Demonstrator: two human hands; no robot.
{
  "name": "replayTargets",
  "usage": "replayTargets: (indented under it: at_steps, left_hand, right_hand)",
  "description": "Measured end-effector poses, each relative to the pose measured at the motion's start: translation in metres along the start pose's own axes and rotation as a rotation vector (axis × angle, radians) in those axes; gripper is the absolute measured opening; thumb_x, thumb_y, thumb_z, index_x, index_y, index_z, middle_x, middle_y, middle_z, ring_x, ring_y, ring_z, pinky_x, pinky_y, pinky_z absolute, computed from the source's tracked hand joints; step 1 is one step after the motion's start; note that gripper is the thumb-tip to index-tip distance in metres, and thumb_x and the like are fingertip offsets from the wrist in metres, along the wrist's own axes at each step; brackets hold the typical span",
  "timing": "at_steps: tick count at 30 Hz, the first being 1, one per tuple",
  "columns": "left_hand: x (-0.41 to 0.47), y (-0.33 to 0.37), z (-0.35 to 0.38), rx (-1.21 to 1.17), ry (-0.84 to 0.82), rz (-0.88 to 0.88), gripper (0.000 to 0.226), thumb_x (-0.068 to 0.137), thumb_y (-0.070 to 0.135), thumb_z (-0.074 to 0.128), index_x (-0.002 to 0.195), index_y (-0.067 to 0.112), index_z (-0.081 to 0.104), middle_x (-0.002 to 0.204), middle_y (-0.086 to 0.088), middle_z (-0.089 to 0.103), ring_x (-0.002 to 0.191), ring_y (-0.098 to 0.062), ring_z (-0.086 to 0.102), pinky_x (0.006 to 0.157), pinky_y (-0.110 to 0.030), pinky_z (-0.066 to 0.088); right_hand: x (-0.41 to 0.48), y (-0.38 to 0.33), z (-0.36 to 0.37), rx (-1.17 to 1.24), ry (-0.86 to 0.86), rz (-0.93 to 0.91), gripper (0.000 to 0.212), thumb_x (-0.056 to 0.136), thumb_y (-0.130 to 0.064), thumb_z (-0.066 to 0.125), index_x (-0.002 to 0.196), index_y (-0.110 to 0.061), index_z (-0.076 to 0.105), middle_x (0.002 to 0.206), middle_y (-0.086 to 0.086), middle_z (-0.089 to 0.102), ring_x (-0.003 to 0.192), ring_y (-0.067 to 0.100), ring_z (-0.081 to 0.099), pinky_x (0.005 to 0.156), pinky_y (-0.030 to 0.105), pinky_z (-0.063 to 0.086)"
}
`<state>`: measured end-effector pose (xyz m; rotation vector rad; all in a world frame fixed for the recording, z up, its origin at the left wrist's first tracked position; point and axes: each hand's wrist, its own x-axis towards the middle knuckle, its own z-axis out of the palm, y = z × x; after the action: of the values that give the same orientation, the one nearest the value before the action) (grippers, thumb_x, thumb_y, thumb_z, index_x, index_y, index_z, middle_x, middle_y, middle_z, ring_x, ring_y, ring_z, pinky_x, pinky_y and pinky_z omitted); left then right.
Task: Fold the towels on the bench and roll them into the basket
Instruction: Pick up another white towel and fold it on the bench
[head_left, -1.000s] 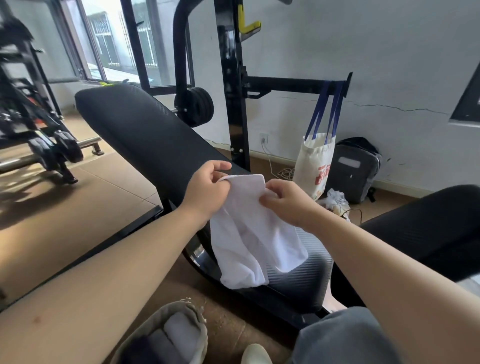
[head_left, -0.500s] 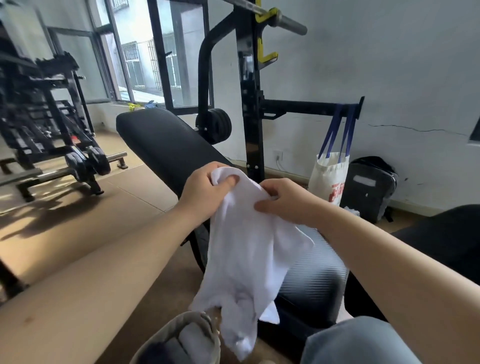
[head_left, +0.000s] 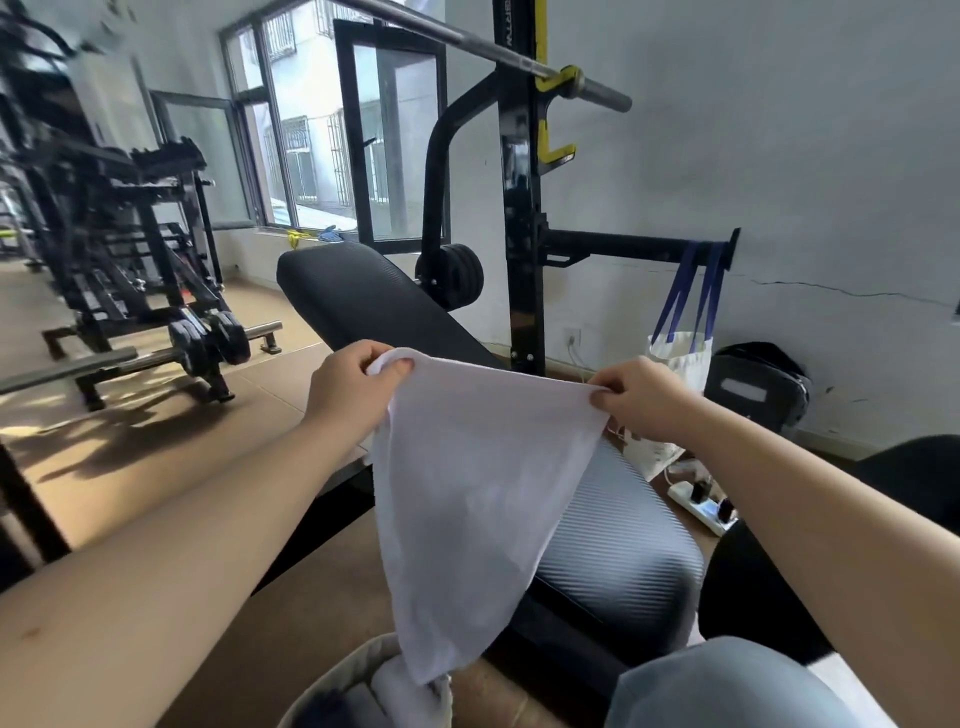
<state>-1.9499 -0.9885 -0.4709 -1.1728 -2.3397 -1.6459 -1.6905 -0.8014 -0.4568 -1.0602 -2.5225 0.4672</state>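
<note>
A: Where is the white towel (head_left: 467, 483)?

B: Held in the air over the weight bench (head_left: 618, 545), hanging to a point above the basket (head_left: 332, 686).

A: And the hands?

B: Left hand (head_left: 353, 387) pinches one top corner, right hand (head_left: 641, 397) the other, both clamped on cloth, spread apart.

A: Anything else by the bench?

B: Rolled towels (head_left: 400, 691) lie inside the basket; a tote bag (head_left: 675, 364) hangs beyond the bench.
</note>
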Motion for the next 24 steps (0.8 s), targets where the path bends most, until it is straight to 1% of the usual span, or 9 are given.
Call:
replayTargets:
  at_steps: [2, 4, 6, 7, 10, 12, 17, 20, 24]
  left_hand:
    - [-0.001, 0.006, -0.006, 0.044, 0.021, 0.016, 0.018, 0.097, 0.04, 0.065, 0.106, 0.026, 0.072, 0.099, 0.008, 0.069, 0.091, -0.013, 0.061, 0.064, -0.021, 0.043]
    - [-0.001, 0.015, -0.015, 0.087, 0.059, 0.035, 0.019, 0.098, 0.038, 0.064, 0.107, 0.024, 0.073, 0.1, 0.006, 0.07, 0.091, -0.014, 0.061, 0.065, -0.02, 0.041]
    - [0.001, 0.023, -0.025, 0.096, 0.072, 0.031, 0.021, 0.1, 0.038, 0.06, 0.11, 0.023, 0.073, 0.102, 0.003, 0.071, 0.088, -0.015, 0.064, 0.066, -0.024, 0.043]
    - [0.002, 0.028, -0.029, 0.069, 0.06, 0.007, 0.022, 0.101, 0.037, 0.057, 0.112, 0.023, 0.07, 0.104, 0.002, 0.071, 0.083, -0.016, 0.069, 0.065, -0.025, 0.046]
    - [0.005, 0.047, -0.038, -0.167, -0.052, -0.122, 0.024, 0.106, 0.036, 0.048, 0.122, 0.025, 0.062, 0.114, 0.0, 0.065, 0.07, -0.023, 0.077, 0.061, -0.034, 0.059]
    - [0.006, 0.059, -0.043, -0.314, -0.113, -0.164, 0.027, 0.107, 0.036, 0.045, 0.128, 0.026, 0.058, 0.12, -0.002, 0.062, 0.073, -0.029, 0.077, 0.061, -0.037, 0.06]
    - [0.014, 0.092, -0.05, -0.589, -0.079, -0.116, 0.016, 0.106, 0.03, 0.052, 0.117, 0.023, 0.061, 0.113, -0.008, 0.064, 0.082, -0.031, 0.078, 0.061, -0.035, 0.061]
    - [0.02, 0.109, -0.048, -0.621, -0.038, -0.063, 0.023, 0.104, 0.03, 0.055, 0.123, 0.018, 0.063, 0.116, -0.008, 0.067, 0.084, -0.029, 0.078, 0.073, -0.041, 0.062]
    - [0.032, 0.13, -0.04, -0.632, 0.041, 0.0, 0.023, 0.103, 0.029, 0.059, 0.121, 0.017, 0.067, 0.113, -0.007, 0.07, 0.088, -0.024, 0.077, 0.081, -0.043, 0.063]
  right_hand:
    - [-0.001, -0.004, -0.003, 0.006, 0.061, 0.008, 0.017, 0.1, -0.023, 0.056, 0.094, -0.029, 0.071, 0.077, -0.009, 0.065, 0.069, 0.013, 0.06, 0.054, 0.021, 0.039]
    - [-0.003, -0.012, -0.006, 0.111, 0.137, 0.046, 0.019, 0.101, -0.026, 0.055, 0.104, -0.022, 0.074, 0.08, -0.002, 0.068, 0.065, 0.016, 0.061, 0.056, 0.022, 0.044]
    - [-0.008, -0.025, -0.013, 0.431, 0.159, 0.138, 0.019, 0.103, -0.026, 0.051, 0.107, -0.02, 0.069, 0.078, 0.008, 0.071, 0.061, 0.026, 0.071, 0.063, 0.038, 0.059]
    - [-0.012, -0.034, -0.017, 0.609, 0.146, 0.191, 0.018, 0.105, -0.025, 0.048, 0.109, -0.02, 0.065, 0.079, 0.013, 0.073, 0.066, 0.032, 0.075, 0.068, 0.046, 0.061]
    - [-0.017, -0.055, -0.036, 0.903, 0.155, 0.213, 0.019, 0.108, -0.022, 0.043, 0.118, -0.015, 0.057, 0.104, 0.014, 0.067, 0.082, 0.035, 0.077, 0.063, 0.045, 0.064]
    - [-0.015, -0.062, -0.05, 0.94, 0.235, 0.16, 0.021, 0.108, -0.021, 0.043, 0.12, -0.014, 0.059, 0.112, 0.01, 0.061, 0.088, 0.028, 0.076, 0.061, 0.041, 0.064]
    - [-0.003, -0.063, -0.089, 0.824, 0.442, 0.027, 0.025, 0.105, -0.024, 0.047, 0.122, -0.015, 0.062, 0.107, 0.001, 0.065, 0.102, 0.017, 0.07, 0.077, 0.043, 0.064]
    - [0.004, -0.067, -0.107, 0.809, 0.52, -0.009, 0.024, 0.103, -0.024, 0.048, 0.119, -0.016, 0.064, 0.104, -0.001, 0.067, 0.101, 0.015, 0.07, 0.08, 0.044, 0.064]
    - [0.022, -0.068, -0.127, 0.776, 0.622, -0.036, 0.018, 0.097, -0.031, 0.05, 0.099, -0.029, 0.067, 0.093, -0.003, 0.071, 0.094, 0.02, 0.071, 0.082, 0.052, 0.062]
